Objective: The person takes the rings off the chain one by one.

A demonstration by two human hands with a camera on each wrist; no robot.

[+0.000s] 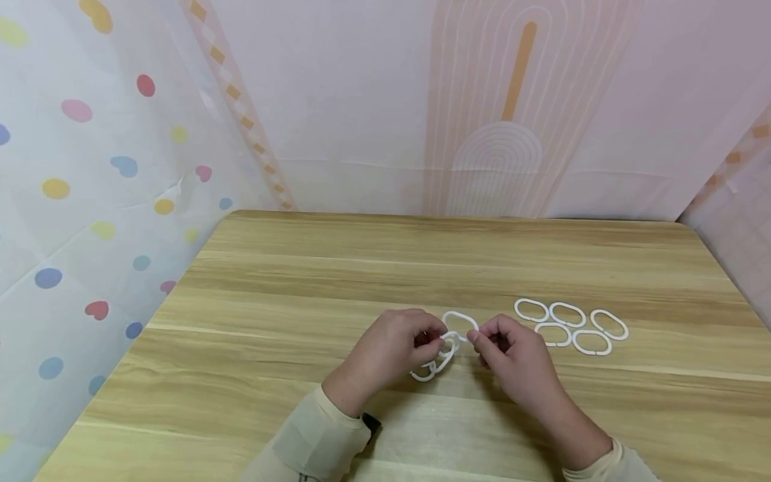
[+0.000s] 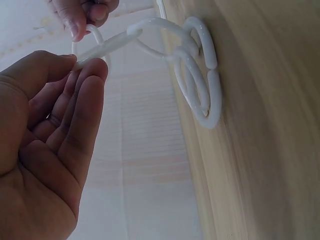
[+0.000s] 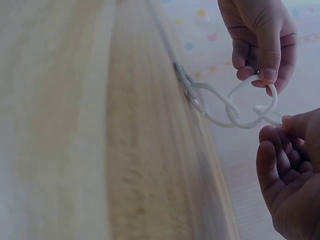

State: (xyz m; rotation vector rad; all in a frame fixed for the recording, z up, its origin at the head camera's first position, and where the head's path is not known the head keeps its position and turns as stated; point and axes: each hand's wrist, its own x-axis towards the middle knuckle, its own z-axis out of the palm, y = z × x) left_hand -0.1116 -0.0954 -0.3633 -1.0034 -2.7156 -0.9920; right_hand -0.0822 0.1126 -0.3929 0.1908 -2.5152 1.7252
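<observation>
Over the table, my left hand point(image 1: 388, 341) pinches a white oval plastic link point(image 2: 112, 44) between thumb and fingertips. That link belongs to a short chain point(image 2: 214, 97) of white links, whose lower end rests on the table by the left hand. Facing it from the right, my right hand point(image 1: 515, 351) grips another white link point(image 1: 460, 314) between thumb and index finger. In the right wrist view, the right hand's link point(image 3: 270, 117) passes through the loop of the left hand's link. Fingertips hide part of both links.
Several loose white links point(image 1: 572, 335) lie in two rows on the wooden table point(image 1: 271, 281), to the right of and beyond my right hand. A patterned curtain point(image 1: 337, 100) hangs behind the table's far edge, and a dotted one point(image 1: 84, 234) hangs along the left side.
</observation>
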